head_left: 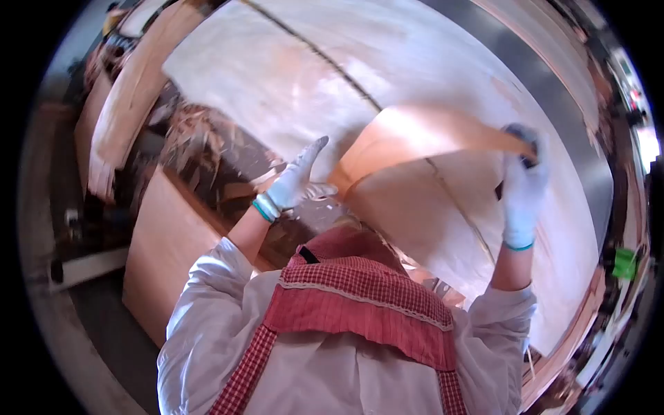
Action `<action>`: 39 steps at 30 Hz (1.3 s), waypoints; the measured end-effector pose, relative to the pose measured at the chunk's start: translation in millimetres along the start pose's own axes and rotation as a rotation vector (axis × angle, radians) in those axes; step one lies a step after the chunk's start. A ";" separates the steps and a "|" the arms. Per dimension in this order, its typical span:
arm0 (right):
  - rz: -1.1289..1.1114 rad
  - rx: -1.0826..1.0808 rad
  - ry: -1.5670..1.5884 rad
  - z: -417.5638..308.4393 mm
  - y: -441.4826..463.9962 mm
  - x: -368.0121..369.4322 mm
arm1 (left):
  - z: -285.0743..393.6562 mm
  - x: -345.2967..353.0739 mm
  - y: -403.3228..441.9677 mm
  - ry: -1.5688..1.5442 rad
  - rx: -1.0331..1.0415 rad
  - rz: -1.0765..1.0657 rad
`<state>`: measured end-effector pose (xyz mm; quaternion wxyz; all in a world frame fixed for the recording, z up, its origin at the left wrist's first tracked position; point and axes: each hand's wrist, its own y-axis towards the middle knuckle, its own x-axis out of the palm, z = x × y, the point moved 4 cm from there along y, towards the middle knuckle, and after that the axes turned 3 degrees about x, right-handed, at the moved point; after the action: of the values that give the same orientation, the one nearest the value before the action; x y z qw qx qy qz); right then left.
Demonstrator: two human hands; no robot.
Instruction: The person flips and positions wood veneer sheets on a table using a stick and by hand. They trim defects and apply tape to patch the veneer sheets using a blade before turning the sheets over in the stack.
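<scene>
A thin, curved tan wood sheet point(429, 131) arches over a large pale sheet point(277, 76) that has a dark seam. My right hand point(527, 183), in a white glove with a teal cuff, is closed on the right end of the curved piece, with something dark at the fingers. My left hand point(297, 181), gloved the same way, is beside the left end of that piece. Its fingers are spread and nothing is in them.
Torn wood scraps point(197, 138) lie beyond my left arm. A tan board point(166, 249) stands on edge at the left, and a long curled sheet point(131, 104) is behind it. A grey metal strip point(546, 69) runs along the right. A green object point(624, 263) is at far right.
</scene>
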<state>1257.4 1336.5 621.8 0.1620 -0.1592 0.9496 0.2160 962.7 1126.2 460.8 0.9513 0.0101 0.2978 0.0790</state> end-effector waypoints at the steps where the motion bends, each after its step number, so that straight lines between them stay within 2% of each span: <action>1: 0.036 -0.001 0.036 -23.4 5.8 9.4 | -3.7 -10.3 -21.3 -0.045 -0.080 0.012; 2: 0.072 -0.078 0.064 -55.5 4.3 21.6 | -7.8 -20.3 -42.8 -0.090 -0.160 0.028; 3: 0.110 -0.149 0.099 -82.9 10.2 28.2 | -20.8 -24.1 -59.9 -0.078 -0.144 0.095; 5: 0.102 -0.225 0.021 -126.2 23.3 47.6 | -36.6 -24.5 -82.1 -0.063 -0.138 0.122; 8: 0.185 -0.512 -0.139 -187.0 36.4 73.4 | -77.0 -10.5 -101.7 -0.165 -0.212 0.243; 10: 0.312 -0.800 -0.565 -229.5 41.2 87.7 | -69.3 -18.4 -88.8 -0.279 -0.247 0.399; 12: 0.363 -0.929 -0.821 -245.9 60.5 108.7 | -76.5 -38.6 -69.8 -0.386 -0.219 0.585; 15: 0.349 -0.912 -0.829 -268.1 89.3 150.3 | -82.6 -93.1 -45.5 -0.174 -0.280 0.637; 16: 0.344 -0.900 -0.787 -276.1 95.8 168.2 | -107.0 -107.0 -38.7 0.018 -0.158 0.831; 18: 0.382 -0.854 -0.754 -294.5 102.9 208.5 | -171.5 -127.4 -26.5 -0.358 -0.247 0.558; 19: 0.373 -0.802 -0.641 -301.9 101.0 232.8 | -173.6 -157.8 -30.6 -0.534 -0.284 0.416; 20: 0.368 -0.754 -0.524 -309.5 99.0 257.1 | -170.3 -184.8 -47.8 -0.619 -0.329 0.473; 22: 0.295 -0.601 -0.109 -310.9 96.4 302.3 | -226.9 -227.9 -83.0 -0.352 -0.223 0.630; 23: 0.266 -0.449 0.074 -303.5 102.8 317.8 | -255.3 -248.2 -101.3 -0.208 -0.187 0.713; 24: 0.253 -0.301 0.225 -293.3 110.7 335.2 | -256.7 -279.6 -129.7 -0.087 -0.224 0.733; 25: 0.218 -0.169 0.318 -283.4 121.5 356.2 | -265.2 -307.7 -153.0 -0.103 -0.367 0.721; 26: 0.311 -0.169 0.193 -275.0 121.1 378.4 | -280.8 -326.9 -173.2 0.048 -0.419 0.726; 28: 0.160 -0.102 -0.117 -215.2 151.5 404.2 | -302.8 -364.4 -201.1 0.164 -0.550 0.632; 29: 0.075 -0.101 -0.329 -196.4 161.4 421.0 | -312.3 -381.8 -206.4 0.228 -0.614 0.556; 30: 0.179 -0.266 -0.298 -203.8 163.4 445.0 | -309.3 -411.8 -201.1 0.221 -0.665 0.519; 32: 0.213 -0.434 -0.236 -223.2 144.5 493.0 | -318.3 -437.3 -189.5 0.239 -0.719 0.447; 33: 0.136 -0.434 -0.213 -248.1 124.9 526.4 | -329.1 -447.0 -178.1 0.261 -0.727 0.406; 34: -0.048 -0.348 -0.167 -261.1 106.3 568.4 | -321.2 -462.6 -163.5 0.273 -0.726 0.344; 36: -0.367 -0.420 -0.197 -274.0 82.2 647.3 | -327.0 -481.0 -124.4 0.330 -0.629 0.330; 37: -0.498 -0.583 -0.277 -271.6 73.7 684.9 | -328.8 -491.2 -107.9 0.373 -0.532 0.302; 39: -0.623 -0.612 -0.266 -270.3 77.9 755.5 | -305.4 -528.5 -78.8 0.335 -0.523 0.222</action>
<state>486.2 1102.8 596.3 0.2852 -0.4486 0.7201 0.4460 372.3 957.2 503.0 0.8451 -0.2153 0.4167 0.2567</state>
